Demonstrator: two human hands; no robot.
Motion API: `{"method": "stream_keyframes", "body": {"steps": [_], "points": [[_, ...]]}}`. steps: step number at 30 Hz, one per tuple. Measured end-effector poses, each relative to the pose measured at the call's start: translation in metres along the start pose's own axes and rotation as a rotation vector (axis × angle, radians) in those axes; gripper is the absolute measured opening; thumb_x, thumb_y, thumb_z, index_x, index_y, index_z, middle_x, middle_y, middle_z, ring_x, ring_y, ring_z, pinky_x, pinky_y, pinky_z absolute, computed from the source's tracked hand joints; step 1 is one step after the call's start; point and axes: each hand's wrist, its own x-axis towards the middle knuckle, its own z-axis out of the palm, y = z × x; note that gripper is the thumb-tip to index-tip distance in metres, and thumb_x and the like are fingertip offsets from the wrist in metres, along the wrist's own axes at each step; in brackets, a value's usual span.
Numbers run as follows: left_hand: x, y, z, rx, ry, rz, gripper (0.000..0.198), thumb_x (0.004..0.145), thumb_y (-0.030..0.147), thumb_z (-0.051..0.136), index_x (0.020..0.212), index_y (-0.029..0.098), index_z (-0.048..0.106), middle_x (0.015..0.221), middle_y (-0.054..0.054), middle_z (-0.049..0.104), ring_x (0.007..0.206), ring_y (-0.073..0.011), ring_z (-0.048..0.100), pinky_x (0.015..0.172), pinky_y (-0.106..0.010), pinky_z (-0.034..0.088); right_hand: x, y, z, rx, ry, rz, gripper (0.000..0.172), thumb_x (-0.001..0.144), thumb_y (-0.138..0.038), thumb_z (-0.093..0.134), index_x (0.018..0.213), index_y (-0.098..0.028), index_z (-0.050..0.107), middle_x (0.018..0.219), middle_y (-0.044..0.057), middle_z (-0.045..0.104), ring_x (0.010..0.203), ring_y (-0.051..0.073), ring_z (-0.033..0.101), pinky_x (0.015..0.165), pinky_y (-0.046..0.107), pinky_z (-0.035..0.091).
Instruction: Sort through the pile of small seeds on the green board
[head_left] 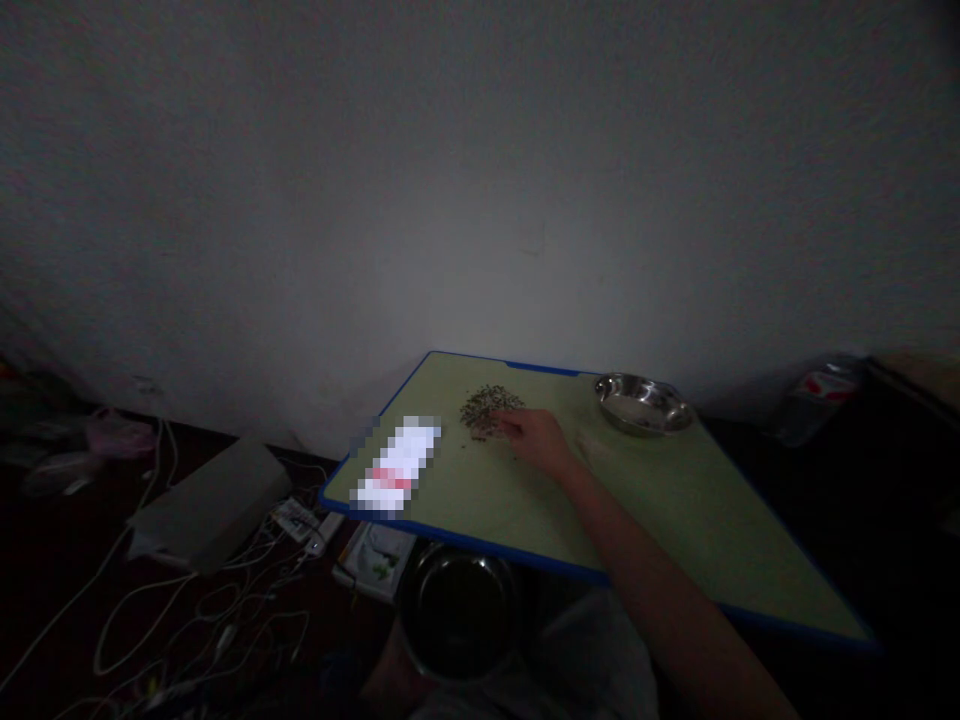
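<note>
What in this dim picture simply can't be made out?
- Pile, head view: grains too small and dark to name.
- Right hand: fingertips at the pile; a grip on grains can't be told.
- Left hand: low under the dark bowl, barely visible.
- Patch on the table: pixelated.

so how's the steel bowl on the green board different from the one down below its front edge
The shallow steel bowl sits on the green board near the wall, well lit; the deep steel bowl sits below the board's front edge, in shadow. The first looks wide and low, the second taller-walled and darker inside. Both are round, shiny metal. The right hand touches neither.
</note>
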Motion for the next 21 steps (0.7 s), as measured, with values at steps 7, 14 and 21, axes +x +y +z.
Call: {"method": "stream_keyframes", "body": {"steps": [7,14,21], "points": [[0.009,-0.012,-0.005,-0.082,-0.004,-0.127,0.065,0.081,0.064,0.067,0.137,0.033,0.059,0.137,-0.012,0.069,0.138,-0.0380,0.050,0.115,-0.067,0.029,0.000,0.000,-0.003,0.019,0.026,0.005,0.038,0.093,-0.016,0.055,0.121,-0.031,0.075,0.117,0.002,0.077,0.105,0.021,0.073,0.095,0.032,0.054],[0.009,-0.017,-0.010,-0.153,-0.018,-0.209,0.086,0.057,0.071,0.078,0.131,0.029,0.067,0.117,-0.017,0.078,0.132,-0.0487,0.054,0.110,-0.072,0.030,0.002,0.005,-0.003,0.023,0.065,0.014,0.040,0.093,-0.015,0.051,0.124,-0.025,0.074,0.115,0.006,0.077,0.102,0.021,0.072,0.094,0.031,0.053],[0.005,-0.009,-0.004,-0.199,-0.049,-0.179,0.075,0.054,0.064,0.081,0.123,0.034,0.072,0.120,-0.012,0.077,0.141,-0.0479,0.045,0.111,-0.063,0.032,0.002,0.006,-0.008,-0.021,0.038,0.037,0.041,0.091,-0.012,0.051,0.123,-0.023,0.075,0.114,0.008,0.077,0.101,0.022,0.071,0.091,0.029,0.052]]}}
